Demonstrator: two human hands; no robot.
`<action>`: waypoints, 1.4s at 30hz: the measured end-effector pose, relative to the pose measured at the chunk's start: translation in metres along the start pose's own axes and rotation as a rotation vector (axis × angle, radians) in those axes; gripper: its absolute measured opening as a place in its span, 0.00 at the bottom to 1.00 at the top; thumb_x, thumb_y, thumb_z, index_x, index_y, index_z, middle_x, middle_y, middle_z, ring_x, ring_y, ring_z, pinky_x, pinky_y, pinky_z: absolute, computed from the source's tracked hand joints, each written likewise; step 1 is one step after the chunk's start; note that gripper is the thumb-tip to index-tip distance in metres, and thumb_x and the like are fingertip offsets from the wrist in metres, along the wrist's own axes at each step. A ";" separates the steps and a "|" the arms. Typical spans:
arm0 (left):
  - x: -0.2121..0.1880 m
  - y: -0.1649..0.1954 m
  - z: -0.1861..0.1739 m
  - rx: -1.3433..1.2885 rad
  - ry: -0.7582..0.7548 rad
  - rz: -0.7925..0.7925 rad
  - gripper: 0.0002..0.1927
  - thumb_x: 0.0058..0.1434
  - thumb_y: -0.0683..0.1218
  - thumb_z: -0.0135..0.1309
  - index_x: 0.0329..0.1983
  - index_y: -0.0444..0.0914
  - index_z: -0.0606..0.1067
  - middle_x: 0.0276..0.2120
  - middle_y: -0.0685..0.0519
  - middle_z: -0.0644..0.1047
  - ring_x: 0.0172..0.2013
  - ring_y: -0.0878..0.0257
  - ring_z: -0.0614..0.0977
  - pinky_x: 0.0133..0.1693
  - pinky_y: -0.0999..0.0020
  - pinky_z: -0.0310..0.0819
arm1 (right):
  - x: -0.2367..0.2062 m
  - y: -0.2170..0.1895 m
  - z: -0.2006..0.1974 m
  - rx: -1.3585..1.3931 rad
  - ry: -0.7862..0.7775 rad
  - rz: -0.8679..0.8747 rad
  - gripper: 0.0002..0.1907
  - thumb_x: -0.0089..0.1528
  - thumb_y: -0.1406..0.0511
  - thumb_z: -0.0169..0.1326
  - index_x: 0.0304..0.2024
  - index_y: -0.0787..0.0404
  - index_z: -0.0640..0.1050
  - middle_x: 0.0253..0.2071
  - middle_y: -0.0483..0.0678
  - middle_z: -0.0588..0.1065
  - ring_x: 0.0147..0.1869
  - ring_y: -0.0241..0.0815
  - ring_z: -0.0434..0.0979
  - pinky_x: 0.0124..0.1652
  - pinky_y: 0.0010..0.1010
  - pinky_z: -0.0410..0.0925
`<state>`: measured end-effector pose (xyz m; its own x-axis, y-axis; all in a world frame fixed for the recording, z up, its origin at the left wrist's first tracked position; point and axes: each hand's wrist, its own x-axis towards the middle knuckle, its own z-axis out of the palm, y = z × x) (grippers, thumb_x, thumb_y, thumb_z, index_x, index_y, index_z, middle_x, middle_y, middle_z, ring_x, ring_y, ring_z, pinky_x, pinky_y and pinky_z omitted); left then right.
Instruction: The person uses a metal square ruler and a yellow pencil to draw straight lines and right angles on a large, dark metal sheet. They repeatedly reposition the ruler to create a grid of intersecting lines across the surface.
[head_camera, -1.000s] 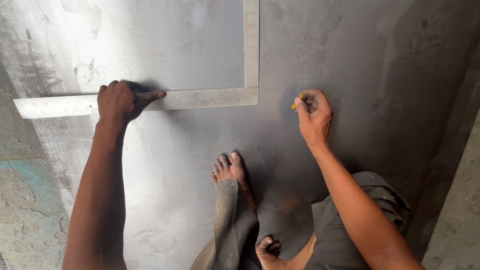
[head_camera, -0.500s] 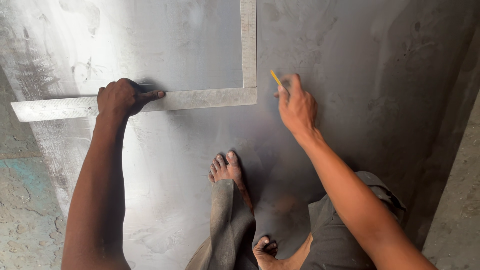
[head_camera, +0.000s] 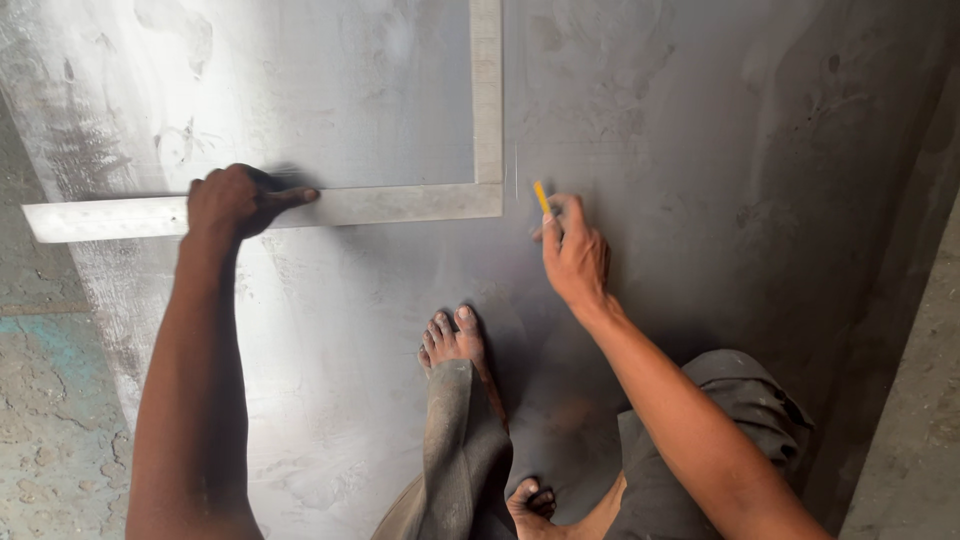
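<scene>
**Marker closes in on the square's corner**

Moved since a second ago: my right hand (head_camera: 575, 255), which sat well off to the right of the square, has travelled left and now rests just beside the outer corner, with the yellow marker (head_camera: 541, 196) tipped up toward the vertical arm. My left hand has not shifted; it sits on the same stretch of the long arm. I read that as the square being set and the marking stroke beginning, since a thin pale line already shows just right of the corner.

Nearest me, at the bottom of the frame, are my two bare feet (head_camera: 452, 338) and grey trouser legs, standing on the dark metal sheet (head_camera: 720, 140). Beyond them, my right hand pinches the marker between thumb and fingers, heel of the hand on the sheet. At centre left, my left hand (head_camera: 232, 200) is curled and pressed down on the steel square (head_camera: 400, 203), forefinger stretched along it.

That square lies flat on the sheet as an L. Its long axis runs left to right across the middle of the frame; the shorter arm points away from me, up out of the top edge. Rough concrete floor (head_camera: 50, 420) shows at lower left.
</scene>
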<state>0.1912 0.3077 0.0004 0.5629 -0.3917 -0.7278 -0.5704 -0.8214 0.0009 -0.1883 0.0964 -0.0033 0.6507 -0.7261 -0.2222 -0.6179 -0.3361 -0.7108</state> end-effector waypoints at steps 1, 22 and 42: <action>-0.002 -0.005 -0.001 -0.013 -0.004 -0.023 0.38 0.49 0.81 0.58 0.46 0.50 0.86 0.43 0.47 0.85 0.51 0.48 0.82 0.63 0.45 0.60 | 0.001 0.002 -0.003 -0.022 0.011 0.000 0.09 0.70 0.67 0.46 0.52 0.61 0.68 0.31 0.46 0.81 0.30 0.46 0.82 0.30 0.40 0.70; -0.012 0.001 -0.008 0.041 0.001 -0.071 0.36 0.53 0.80 0.56 0.49 0.51 0.85 0.43 0.41 0.83 0.51 0.45 0.81 0.61 0.49 0.64 | 0.021 -0.034 0.042 -0.251 -0.019 -0.112 0.24 0.66 0.67 0.52 0.66 0.56 0.69 0.25 0.55 0.76 0.27 0.57 0.78 0.29 0.47 0.69; -0.051 0.102 0.083 0.072 0.621 0.715 0.13 0.68 0.50 0.55 0.52 0.41 0.78 0.55 0.52 0.77 0.59 0.55 0.73 0.62 0.56 0.64 | -0.031 0.100 -0.111 0.499 -0.252 0.672 0.23 0.69 0.51 0.57 0.49 0.65 0.83 0.33 0.46 0.75 0.33 0.33 0.69 0.32 0.27 0.64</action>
<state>0.0547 0.2785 -0.0187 0.2716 -0.9594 -0.0767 -0.9267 -0.2822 0.2482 -0.3187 0.0187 0.0064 0.3323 -0.5023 -0.7983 -0.6788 0.4603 -0.5721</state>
